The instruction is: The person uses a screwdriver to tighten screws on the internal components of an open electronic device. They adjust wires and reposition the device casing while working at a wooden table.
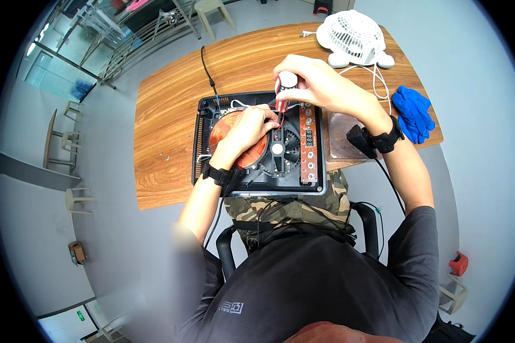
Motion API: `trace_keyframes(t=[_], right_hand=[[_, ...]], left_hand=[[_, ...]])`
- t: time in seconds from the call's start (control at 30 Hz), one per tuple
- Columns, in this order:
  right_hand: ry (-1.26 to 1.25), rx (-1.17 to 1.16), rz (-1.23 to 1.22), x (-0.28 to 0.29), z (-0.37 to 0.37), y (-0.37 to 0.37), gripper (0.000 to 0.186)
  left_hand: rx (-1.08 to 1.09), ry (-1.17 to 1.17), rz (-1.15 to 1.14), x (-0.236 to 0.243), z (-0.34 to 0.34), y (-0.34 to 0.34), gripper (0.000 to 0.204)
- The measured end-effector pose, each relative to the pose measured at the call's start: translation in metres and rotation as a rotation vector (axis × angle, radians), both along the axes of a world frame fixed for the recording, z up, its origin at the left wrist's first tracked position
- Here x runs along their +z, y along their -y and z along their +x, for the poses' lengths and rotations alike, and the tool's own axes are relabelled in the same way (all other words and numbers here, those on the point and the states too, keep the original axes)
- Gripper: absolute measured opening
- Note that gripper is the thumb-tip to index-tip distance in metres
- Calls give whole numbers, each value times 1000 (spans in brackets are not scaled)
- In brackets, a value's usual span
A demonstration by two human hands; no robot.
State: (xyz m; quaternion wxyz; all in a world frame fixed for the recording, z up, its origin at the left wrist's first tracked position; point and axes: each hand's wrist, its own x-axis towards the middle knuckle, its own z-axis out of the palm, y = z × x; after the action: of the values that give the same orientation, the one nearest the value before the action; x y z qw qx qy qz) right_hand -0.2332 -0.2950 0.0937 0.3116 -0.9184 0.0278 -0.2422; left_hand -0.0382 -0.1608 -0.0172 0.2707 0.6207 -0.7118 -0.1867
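Observation:
An opened induction cooker [252, 186] lies before me in a black housing, its near edge over my lap. Inside are a round copper coil [252, 157], a black cooling fan [293, 154] and a brown control board [309, 143] with a small display. My right hand [315, 83] grips a red screwdriver [282, 105] with a white cap, held upright and pointing down behind the fan. Resting over the coil, my left hand [249, 127] has its fingers closed close to the screwdriver's lower end, beside a red wire. Those fingers hide what they pinch and the screwdriver's tip.
A clear plastic tray [340, 140] stands right of the cooker, partly under my right wrist. Blue gloves [413, 113] and a white bear-shaped fan [352, 37] with a loose cord lie farther right. A black cable [208, 71] runs into the cooker's back. Small bits [165, 156] lie at left.

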Motion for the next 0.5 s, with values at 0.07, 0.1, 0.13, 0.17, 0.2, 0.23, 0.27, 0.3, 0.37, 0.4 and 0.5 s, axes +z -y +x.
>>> trace_keyframes(t=[0.07,0.1,0.13,0.17,0.2,0.23,0.27,0.3,0.37,0.4,0.5], right_hand=[[0,1,-3,1,-1,0,39],[1,1,-6,1,-1,-1,39],[4,1,-8,1,-1,-1,39],[9,2,-6,1,-1,0,39],[13,4,-4,0,-1,0,39],[17,5,-2,-1,-1,1,39],[18,3,-5,-2,-1,1,39],[19,1,-8,-2,-1,1,39],[20,-1,-10,-3,-1,1,38],[20,-2,-8,-3,-1,1,38],[14,-6,6,-2,-1,0,37]], left_hand=[[1,3,1,0,0,0,13],[5,16,6,1,-1,0,13],[9,31,12,2,-1,0,14],[16,34,17,3,-2,0,14],[24,38,22,5,-2,0,14],[30,41,27,6,-3,0,15],[36,37,37,6,-3,0,15],[42,34,47,6,-4,0,15],[45,23,47,6,-3,0,15],[42,16,38,4,-2,0,15],[23,17,7,3,-1,-1,16]])
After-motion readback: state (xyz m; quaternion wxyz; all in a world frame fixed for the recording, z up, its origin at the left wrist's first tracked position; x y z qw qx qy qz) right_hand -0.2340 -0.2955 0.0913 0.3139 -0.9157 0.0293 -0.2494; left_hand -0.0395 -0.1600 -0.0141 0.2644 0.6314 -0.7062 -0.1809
